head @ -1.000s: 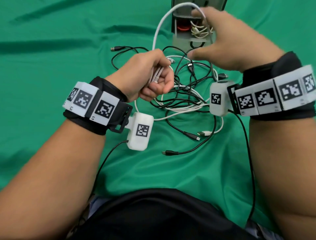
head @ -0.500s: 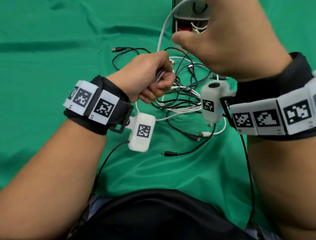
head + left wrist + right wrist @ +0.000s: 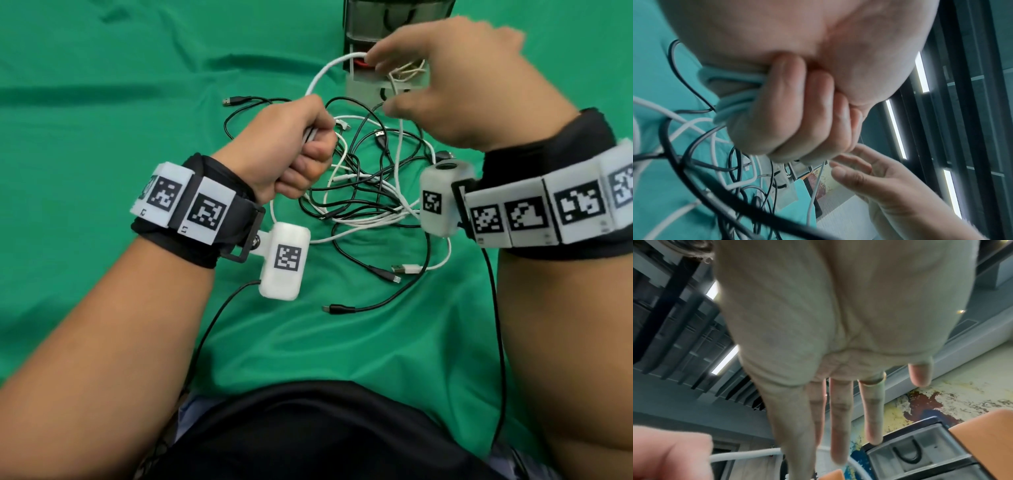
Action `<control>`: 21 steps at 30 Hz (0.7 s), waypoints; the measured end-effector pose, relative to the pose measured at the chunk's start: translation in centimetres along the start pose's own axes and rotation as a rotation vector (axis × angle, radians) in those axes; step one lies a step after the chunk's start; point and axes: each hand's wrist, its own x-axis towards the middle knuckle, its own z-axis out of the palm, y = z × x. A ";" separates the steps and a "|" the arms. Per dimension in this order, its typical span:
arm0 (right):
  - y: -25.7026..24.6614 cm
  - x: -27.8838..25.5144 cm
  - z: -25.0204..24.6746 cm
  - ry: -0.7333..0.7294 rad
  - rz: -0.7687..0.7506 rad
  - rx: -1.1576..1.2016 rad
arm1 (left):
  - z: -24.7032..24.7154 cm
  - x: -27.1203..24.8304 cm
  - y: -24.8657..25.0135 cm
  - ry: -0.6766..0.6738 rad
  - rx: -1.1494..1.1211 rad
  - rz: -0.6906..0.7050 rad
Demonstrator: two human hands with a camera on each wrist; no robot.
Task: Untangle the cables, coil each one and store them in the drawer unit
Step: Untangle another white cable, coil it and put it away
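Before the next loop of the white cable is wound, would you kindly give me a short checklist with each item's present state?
1. Left hand grips the coiled loops: ok.
2. Right hand on the white cable: ok in the head view; the right wrist view shows straight fingers, so grip firmness: cannot tell.
3. White cable free of the pile: cannot tell.
4. Drawer open: ok.
5. Room in the drawer: cannot tell; cables already lie inside.
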 end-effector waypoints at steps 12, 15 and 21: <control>-1.7 0.4 1.6 0.088 -0.316 0.272 | 0.3 -0.1 0.0 -0.233 -0.068 0.160; -1.9 1.0 2.2 0.079 -0.356 0.406 | 0.3 0.0 0.6 -0.272 -0.204 0.277; -1.8 1.4 3.0 0.029 -0.334 0.673 | 0.4 0.7 1.4 -0.303 -0.449 0.396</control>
